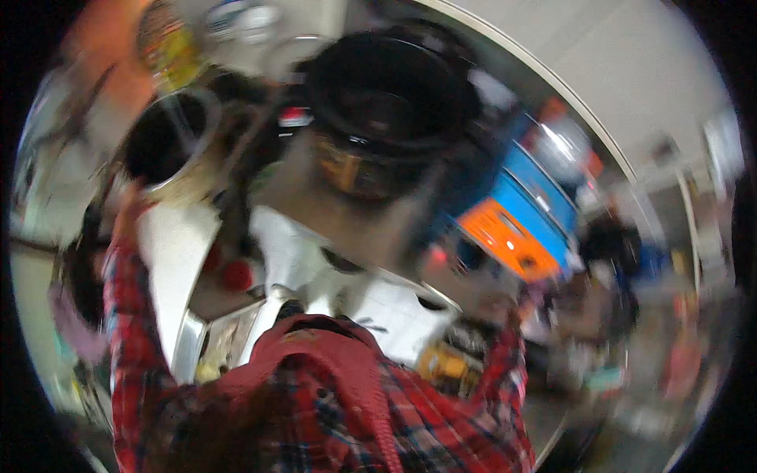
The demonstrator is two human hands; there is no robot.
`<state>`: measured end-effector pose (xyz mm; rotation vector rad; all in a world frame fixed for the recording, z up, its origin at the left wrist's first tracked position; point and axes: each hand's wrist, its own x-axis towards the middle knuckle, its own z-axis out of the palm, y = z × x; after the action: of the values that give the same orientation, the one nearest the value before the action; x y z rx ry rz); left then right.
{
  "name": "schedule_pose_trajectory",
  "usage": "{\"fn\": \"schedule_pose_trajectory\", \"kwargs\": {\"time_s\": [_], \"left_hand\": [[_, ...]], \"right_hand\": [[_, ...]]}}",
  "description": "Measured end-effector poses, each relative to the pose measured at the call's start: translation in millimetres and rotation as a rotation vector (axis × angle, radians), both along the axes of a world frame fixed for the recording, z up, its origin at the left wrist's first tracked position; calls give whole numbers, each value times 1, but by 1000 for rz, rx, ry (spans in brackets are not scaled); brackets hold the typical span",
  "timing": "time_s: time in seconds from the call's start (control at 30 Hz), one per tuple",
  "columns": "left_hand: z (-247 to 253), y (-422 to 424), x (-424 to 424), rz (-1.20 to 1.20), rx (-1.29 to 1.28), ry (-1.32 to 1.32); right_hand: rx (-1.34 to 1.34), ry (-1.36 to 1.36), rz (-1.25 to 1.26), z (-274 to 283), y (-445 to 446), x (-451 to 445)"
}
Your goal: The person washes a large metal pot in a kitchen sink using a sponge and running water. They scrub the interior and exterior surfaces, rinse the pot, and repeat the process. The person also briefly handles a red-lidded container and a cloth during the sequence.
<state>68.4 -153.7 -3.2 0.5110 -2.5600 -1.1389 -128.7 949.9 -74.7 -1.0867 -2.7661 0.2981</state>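
Motion blur softens the whole head view. My left hand [129, 204] is at the near left rim of a round container with a dark inside [162, 145]; whether the fingers grip that rim, I cannot tell. On the other side, my right hand [513, 312] is a smear beside the counter edge, close to a purplish cloth-like shape [535, 295]. Its fingers are not distinct. Between and beyond both arms sits a large black pot or tub [384, 100], its open top facing me.
Right of the black vessel is a blue and orange box [514, 230]. A white panel with dark cut-outs [378, 307] lies below the brownish counter [349, 236]. A red round object [238, 275] is low on the left. An orange-brown item [443, 360] is near my right forearm.
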Motion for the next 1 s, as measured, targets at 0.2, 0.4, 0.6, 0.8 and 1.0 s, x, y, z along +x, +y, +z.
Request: {"fn": "schedule_pose_trajectory", "kwargs": {"time_s": [0.2,0.4,0.6,0.8,1.0], "left_hand": [[62,33,-39,676,942,26],[72,61,-26,845,870,78],[71,54,-29,712,808,20],[46,45,-30,668,640,34],[62,61,-52,840,804,53]], "right_hand": [[-200,160,147,-17,-68,-57],[-725,335,315,6,-216,-19],[-1372,26,434,38,-361,62],[-1669,-591,772,49,-449,52],[-1511,-1024,1614,73,-644,20]]}}
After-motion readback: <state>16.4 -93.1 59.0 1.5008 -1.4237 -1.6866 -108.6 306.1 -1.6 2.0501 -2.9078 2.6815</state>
